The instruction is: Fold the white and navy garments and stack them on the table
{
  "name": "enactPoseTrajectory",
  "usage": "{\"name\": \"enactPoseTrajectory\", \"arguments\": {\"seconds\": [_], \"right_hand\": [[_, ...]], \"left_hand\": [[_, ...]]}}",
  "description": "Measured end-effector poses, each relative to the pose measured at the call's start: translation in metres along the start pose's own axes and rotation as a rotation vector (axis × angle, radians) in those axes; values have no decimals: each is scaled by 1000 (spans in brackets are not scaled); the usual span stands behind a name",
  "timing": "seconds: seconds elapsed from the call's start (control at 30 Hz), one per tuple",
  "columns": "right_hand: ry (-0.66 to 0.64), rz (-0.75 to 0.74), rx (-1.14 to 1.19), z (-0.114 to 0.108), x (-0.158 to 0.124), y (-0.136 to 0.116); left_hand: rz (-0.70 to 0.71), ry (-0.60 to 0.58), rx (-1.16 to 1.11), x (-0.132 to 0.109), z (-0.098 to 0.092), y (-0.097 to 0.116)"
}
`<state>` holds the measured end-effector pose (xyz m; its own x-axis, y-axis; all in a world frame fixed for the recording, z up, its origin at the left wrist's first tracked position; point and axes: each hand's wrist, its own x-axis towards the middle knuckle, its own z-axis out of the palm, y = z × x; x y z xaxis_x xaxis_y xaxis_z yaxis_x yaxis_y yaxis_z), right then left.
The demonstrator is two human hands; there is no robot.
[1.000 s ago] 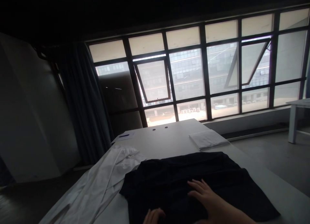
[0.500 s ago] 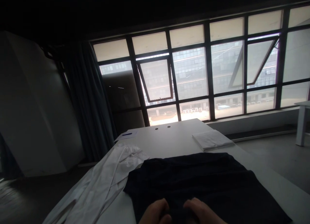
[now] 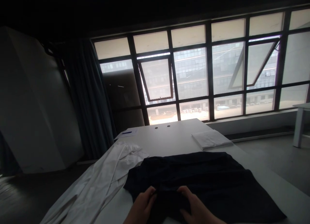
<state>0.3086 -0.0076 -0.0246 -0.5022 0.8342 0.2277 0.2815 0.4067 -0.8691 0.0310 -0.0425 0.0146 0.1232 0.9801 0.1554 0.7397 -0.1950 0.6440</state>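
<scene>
A dark garment point(image 3: 208, 178), close to black, lies spread over the near part of the white table point(image 3: 169, 140). Its exact kind cannot be made out. At the bottom of the view my left hand point(image 3: 144, 203) pinches its cloth between thumb and fingers. My right hand point(image 3: 193, 204) grips the same cloth a short way to the right. A dark fold of the fabric stretches between both hands, slightly raised, and a pale patch shows under it at the bottom edge.
A crumpled white garment point(image 3: 104, 178) lies along the table's left side. A folded white cloth point(image 3: 211, 139) is near the right edge. Paper with a dark pen point(image 3: 126, 132) lies at the far left corner. Behind are windows and a dark curtain point(image 3: 89, 101).
Both hands have moved up and a little left, lifting a fold of the dark cloth between them. The garment's near right corner has shifted slightly left.
</scene>
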Motion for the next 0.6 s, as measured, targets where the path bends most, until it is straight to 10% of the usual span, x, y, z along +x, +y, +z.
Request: {"name": "enactPoseTrajectory", "arguments": {"seconds": [0.27,0.43,0.6], "right_hand": [[385,36,8,-5,8,4],[264,173,-453,-11,8,15],[278,-99,-644,-14,4,-3]], "left_hand": [[-53,13,112,4,5,-12],[-83,-42,188,2,-2,-10],[84,60,283,-2,-1,8]]}}
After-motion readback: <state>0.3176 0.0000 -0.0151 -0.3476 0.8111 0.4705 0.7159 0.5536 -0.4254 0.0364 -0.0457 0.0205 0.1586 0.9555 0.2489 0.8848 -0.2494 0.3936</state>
